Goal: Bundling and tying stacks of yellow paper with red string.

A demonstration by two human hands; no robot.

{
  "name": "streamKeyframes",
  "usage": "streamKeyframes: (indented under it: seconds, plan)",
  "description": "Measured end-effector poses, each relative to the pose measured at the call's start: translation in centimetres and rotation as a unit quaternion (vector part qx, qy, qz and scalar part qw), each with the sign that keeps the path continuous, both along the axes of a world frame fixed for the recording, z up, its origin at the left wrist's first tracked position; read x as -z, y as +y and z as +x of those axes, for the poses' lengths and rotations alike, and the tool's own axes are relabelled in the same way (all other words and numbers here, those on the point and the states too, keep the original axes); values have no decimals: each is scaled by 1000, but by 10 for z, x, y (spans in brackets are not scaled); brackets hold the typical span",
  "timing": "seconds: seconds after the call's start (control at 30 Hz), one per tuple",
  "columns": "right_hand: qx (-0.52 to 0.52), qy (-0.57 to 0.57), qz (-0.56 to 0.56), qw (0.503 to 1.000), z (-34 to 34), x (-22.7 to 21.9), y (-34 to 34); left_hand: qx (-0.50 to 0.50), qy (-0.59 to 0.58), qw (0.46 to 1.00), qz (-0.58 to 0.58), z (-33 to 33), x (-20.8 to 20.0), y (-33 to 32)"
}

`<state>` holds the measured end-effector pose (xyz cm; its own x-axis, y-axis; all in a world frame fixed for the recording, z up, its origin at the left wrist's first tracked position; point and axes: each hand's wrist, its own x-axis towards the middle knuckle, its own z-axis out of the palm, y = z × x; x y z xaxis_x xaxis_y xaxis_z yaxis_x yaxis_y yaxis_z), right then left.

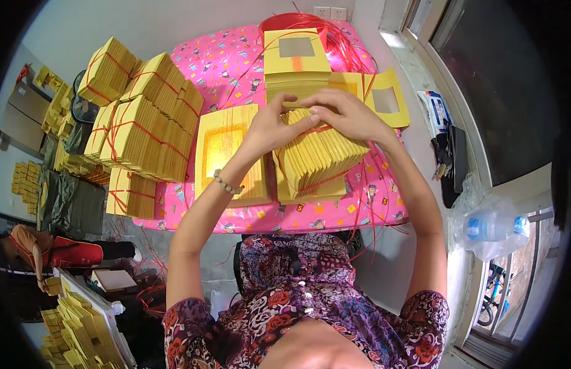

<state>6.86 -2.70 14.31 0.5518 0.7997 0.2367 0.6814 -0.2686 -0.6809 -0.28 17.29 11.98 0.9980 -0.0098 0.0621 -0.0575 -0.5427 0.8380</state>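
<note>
A thick bundle of yellow paper sleeves (319, 157) stands tilted at the front of the table, with red string (322, 128) around it. My left hand (276, 126) and my right hand (344, 114) meet at its top, fingers curled and thumbs close together. Both look closed on the red string there, though the fingers hide most of it. Under the bundle lie more yellow sleeves (316, 195). Left of it, beneath my left forearm, is a flat stack of yellow sleeves (224, 154) with a shiny gold panel. Behind my hands rises a tall stack with a grey window (296, 61).
Tied yellow bundles (144, 132) are piled at the table's left. A red basin (279, 24) with loose red strings stands at the back. Pink patterned cloth (230, 61) covers the table. A window ledge with a plastic bottle (482, 229) runs along the right. Another person (58, 246) is at far left.
</note>
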Motion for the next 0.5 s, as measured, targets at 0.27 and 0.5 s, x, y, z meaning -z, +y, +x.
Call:
streamKeyframes:
  seconds: [0.27, 0.5]
  plan:
    - [-3, -50, -14, 999, 3, 16, 8, 9, 47, 993, -106, 3, 5, 5]
    - [-12, -43, -27, 999, 5, 16, 7, 3, 1, 992, -129, 3, 12, 3]
